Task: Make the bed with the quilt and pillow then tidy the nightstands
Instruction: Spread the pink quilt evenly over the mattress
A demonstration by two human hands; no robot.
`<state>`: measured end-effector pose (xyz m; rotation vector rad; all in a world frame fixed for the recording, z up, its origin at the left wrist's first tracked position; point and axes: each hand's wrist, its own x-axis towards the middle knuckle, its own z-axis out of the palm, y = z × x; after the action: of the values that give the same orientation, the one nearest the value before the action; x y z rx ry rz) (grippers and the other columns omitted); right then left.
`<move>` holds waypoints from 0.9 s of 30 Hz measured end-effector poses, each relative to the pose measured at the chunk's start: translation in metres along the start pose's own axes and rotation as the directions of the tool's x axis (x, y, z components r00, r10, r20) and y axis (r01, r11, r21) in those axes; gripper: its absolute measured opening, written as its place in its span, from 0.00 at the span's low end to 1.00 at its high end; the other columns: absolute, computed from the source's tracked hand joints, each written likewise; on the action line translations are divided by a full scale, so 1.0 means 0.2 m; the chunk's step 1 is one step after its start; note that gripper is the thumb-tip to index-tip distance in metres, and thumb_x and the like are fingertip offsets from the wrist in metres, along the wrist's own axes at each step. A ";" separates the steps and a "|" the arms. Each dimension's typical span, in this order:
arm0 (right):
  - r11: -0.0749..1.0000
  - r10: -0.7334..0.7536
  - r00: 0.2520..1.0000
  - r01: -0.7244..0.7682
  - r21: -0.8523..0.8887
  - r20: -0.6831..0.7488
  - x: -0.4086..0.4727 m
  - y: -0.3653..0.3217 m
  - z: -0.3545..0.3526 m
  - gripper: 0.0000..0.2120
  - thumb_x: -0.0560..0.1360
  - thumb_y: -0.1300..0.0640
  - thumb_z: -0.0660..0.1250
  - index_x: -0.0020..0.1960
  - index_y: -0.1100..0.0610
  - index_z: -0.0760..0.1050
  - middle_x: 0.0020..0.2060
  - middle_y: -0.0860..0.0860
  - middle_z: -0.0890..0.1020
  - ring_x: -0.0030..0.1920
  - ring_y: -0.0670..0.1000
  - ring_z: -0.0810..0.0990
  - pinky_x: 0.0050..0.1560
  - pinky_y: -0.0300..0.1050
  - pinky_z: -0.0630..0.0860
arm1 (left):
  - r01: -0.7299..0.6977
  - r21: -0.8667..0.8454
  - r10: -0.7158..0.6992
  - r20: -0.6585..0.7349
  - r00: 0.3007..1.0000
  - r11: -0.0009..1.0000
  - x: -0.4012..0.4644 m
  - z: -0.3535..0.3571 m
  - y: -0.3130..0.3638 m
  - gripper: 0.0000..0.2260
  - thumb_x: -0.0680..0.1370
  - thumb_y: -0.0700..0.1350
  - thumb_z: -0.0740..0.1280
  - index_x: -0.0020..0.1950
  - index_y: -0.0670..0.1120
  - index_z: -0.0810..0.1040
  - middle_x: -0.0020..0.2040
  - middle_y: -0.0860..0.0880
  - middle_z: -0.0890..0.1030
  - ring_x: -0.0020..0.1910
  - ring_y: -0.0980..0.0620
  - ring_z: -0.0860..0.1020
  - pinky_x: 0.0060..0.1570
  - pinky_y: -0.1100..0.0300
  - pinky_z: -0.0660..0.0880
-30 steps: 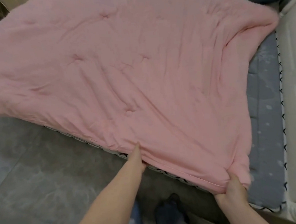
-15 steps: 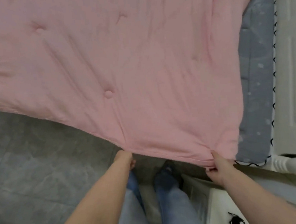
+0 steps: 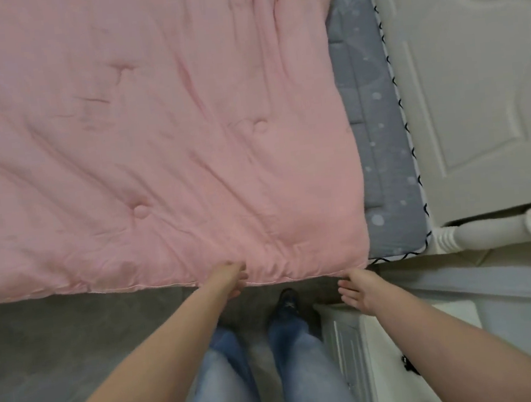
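While the quilt (image 3: 154, 140) lies spread over most of the bed, filling the view from nine o'clock through twelve to about two o'clock, its near hem hangs at the bed's edge above the grey floor (image 3: 60, 343) at seven to eight o'clock; risk: the overhang looks uneven, and a further tug from one point only could drag the far side off square. Left hand (image 3: 232, 277), six o'clock: fingers curled into the hem, grasping a bunched fold of quilt; risk: a lone pull here would, in my judgement, skew the cover and deepen the creases radiating from the grip. Shoe (image 3: 286, 299) and jeans (image 3: 299, 359), six o'clock, just under the hem; risk: a dropped edge could be trodden on. Right hand (image 3: 360, 289), five o'clock: released, fingers spread and relaxed, just below the quilt's corner, contact with it not clear; risk: the unheld corner may slide back. Grey sheet (image 3: 377, 125), two to three o'clock: a bare strip the quilt does not cover; risk: left exposed if the quilt is not shifted that way. White headboard (image 3: 473, 83), three o'clock. White nightstand (image 3: 371, 369), four to five o'clock, beside the right arm; untidied, contents unclear. Pillow: not in view.
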<state>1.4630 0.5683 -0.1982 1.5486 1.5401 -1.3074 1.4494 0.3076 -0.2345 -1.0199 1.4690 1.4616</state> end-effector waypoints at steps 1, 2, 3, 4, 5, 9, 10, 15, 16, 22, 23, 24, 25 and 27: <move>1.000 -0.025 1.000 0.025 0.018 0.006 0.00 -0.03 0.00 0.05 0.80 0.61 0.59 0.53 0.60 0.72 0.61 0.61 0.77 0.68 0.60 0.73 0.67 0.52 0.70 | -0.065 0.049 0.066 -0.003 0.998 0.997 -0.02 0.04 0.06 0.04 0.79 0.45 0.62 0.47 0.46 0.73 0.38 0.49 0.79 0.32 0.52 0.76 0.31 0.64 0.69; 0.998 -0.052 0.999 0.052 0.041 0.001 0.01 -0.06 -0.02 0.05 0.81 0.62 0.58 0.54 0.60 0.71 0.63 0.62 0.76 0.69 0.62 0.72 0.67 0.52 0.70 | -0.136 0.086 0.136 0.005 0.991 0.987 -0.03 0.09 0.12 0.06 0.79 0.46 0.63 0.52 0.45 0.75 0.44 0.47 0.81 0.38 0.50 0.78 0.36 0.62 0.72; 0.996 -0.072 0.997 0.072 0.049 -0.014 0.03 -0.10 -0.05 0.06 0.81 0.62 0.57 0.55 0.60 0.71 0.65 0.63 0.75 0.68 0.62 0.73 0.66 0.52 0.71 | -0.207 0.104 0.207 0.018 0.978 0.973 -0.04 0.15 0.18 0.07 0.79 0.46 0.64 0.54 0.44 0.75 0.47 0.46 0.82 0.41 0.49 0.79 0.38 0.60 0.74; 0.995 -0.090 0.996 0.091 0.038 -0.027 0.04 -0.14 -0.06 0.07 0.80 0.63 0.58 0.56 0.60 0.72 0.64 0.62 0.75 0.66 0.61 0.74 0.63 0.51 0.73 | -0.280 0.099 0.279 0.018 0.960 0.955 -0.05 0.20 0.24 0.07 0.79 0.45 0.64 0.54 0.43 0.76 0.48 0.46 0.82 0.43 0.48 0.80 0.39 0.59 0.75; 0.994 -0.108 0.993 0.109 0.021 -0.043 0.07 -0.17 -0.09 0.08 0.80 0.63 0.59 0.57 0.60 0.72 0.62 0.61 0.76 0.62 0.59 0.76 0.59 0.50 0.74 | -0.350 0.093 0.350 0.012 0.937 0.932 -0.06 0.26 0.29 0.07 0.79 0.44 0.64 0.54 0.43 0.77 0.48 0.45 0.83 0.43 0.48 0.80 0.41 0.58 0.75; 0.958 -0.226 0.971 0.208 -0.197 -0.073 0.20 -0.29 -0.21 0.26 0.74 0.62 0.68 0.71 0.57 0.68 0.65 0.57 0.76 0.62 0.58 0.76 0.63 0.53 0.75 | -0.441 0.117 0.435 0.079 0.897 0.890 -0.08 0.53 0.43 0.07 0.78 0.43 0.65 0.53 0.44 0.79 0.50 0.48 0.83 0.49 0.48 0.82 0.48 0.55 0.78; 0.933 -0.249 0.966 0.222 -0.282 -0.064 0.22 -0.31 -0.24 0.30 0.73 0.61 0.69 0.73 0.56 0.65 0.66 0.55 0.75 0.64 0.57 0.75 0.64 0.52 0.74 | -0.444 0.151 0.433 0.100 0.896 0.883 -0.06 0.60 0.45 0.06 0.78 0.44 0.66 0.53 0.46 0.79 0.51 0.49 0.83 0.51 0.48 0.81 0.52 0.54 0.78; 0.822 -0.297 0.950 0.304 -0.481 0.094 0.30 -0.49 -0.41 0.28 0.72 0.55 0.68 0.71 0.56 0.67 0.65 0.54 0.77 0.63 0.56 0.76 0.58 0.44 0.73 | -0.355 0.307 0.329 0.135 0.935 0.883 0.09 0.99 0.59 0.19 0.75 0.52 0.69 0.65 0.51 0.74 0.66 0.50 0.74 0.64 0.49 0.73 0.66 0.51 0.70; 0.799 -0.319 0.939 0.340 -0.497 0.129 0.33 -0.52 -0.43 0.32 0.71 0.51 0.69 0.73 0.55 0.66 0.66 0.53 0.76 0.64 0.55 0.76 0.61 0.47 0.74 | -0.337 0.297 0.315 0.122 0.941 0.893 0.12 1.06 0.62 0.23 0.75 0.52 0.70 0.68 0.49 0.71 0.68 0.49 0.72 0.66 0.48 0.71 0.66 0.54 0.68; 0.846 -0.270 0.928 0.356 -0.397 0.258 0.55 -0.74 -0.45 0.37 0.73 0.45 0.69 0.77 0.49 0.57 0.70 0.48 0.71 0.67 0.53 0.73 0.63 0.49 0.73 | -0.356 0.377 0.394 -0.027 0.919 0.855 0.28 1.34 0.78 0.35 0.71 0.52 0.74 0.74 0.50 0.64 0.76 0.46 0.60 0.74 0.47 0.62 0.71 0.50 0.64; 0.860 -0.263 0.927 0.350 -0.372 0.266 0.53 -0.77 -0.44 0.36 0.76 0.49 0.68 0.78 0.51 0.55 0.71 0.49 0.70 0.67 0.53 0.72 0.63 0.48 0.73 | -0.341 0.413 0.392 -0.043 0.919 0.845 0.29 1.34 0.79 0.36 0.70 0.53 0.74 0.75 0.51 0.63 0.78 0.46 0.55 0.76 0.47 0.58 0.72 0.49 0.61; 0.869 -0.259 0.926 0.348 -0.352 0.275 0.56 -0.79 -0.41 0.36 0.77 0.52 0.66 0.79 0.51 0.51 0.72 0.50 0.68 0.69 0.54 0.71 0.64 0.47 0.72 | -0.318 0.446 0.382 -0.059 0.922 0.837 0.32 1.35 0.80 0.38 0.69 0.55 0.74 0.75 0.53 0.62 0.79 0.46 0.50 0.77 0.47 0.55 0.73 0.48 0.59; 0.874 -0.256 0.922 0.349 -0.339 0.290 0.57 -0.81 -0.38 0.37 0.77 0.56 0.65 0.80 0.51 0.49 0.73 0.51 0.67 0.70 0.53 0.70 0.63 0.46 0.72 | -0.299 0.469 0.373 -0.071 0.925 0.831 0.36 1.34 0.81 0.39 0.68 0.57 0.74 0.76 0.54 0.61 0.80 0.47 0.45 0.78 0.47 0.53 0.74 0.48 0.58; 0.872 -0.256 0.912 0.361 -0.331 0.321 0.61 -0.82 -0.30 0.42 0.72 0.61 0.62 0.80 0.48 0.46 0.73 0.50 0.66 0.69 0.53 0.71 0.62 0.44 0.73 | -0.282 0.462 0.359 -0.088 0.929 0.841 0.42 1.32 0.84 0.43 0.66 0.61 0.74 0.77 0.55 0.59 0.79 0.48 0.41 0.78 0.47 0.51 0.75 0.50 0.56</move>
<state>1.3014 0.6953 -0.2522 0.8645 1.7861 -1.2254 1.2633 0.5726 -0.2566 -0.6447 2.0646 1.1880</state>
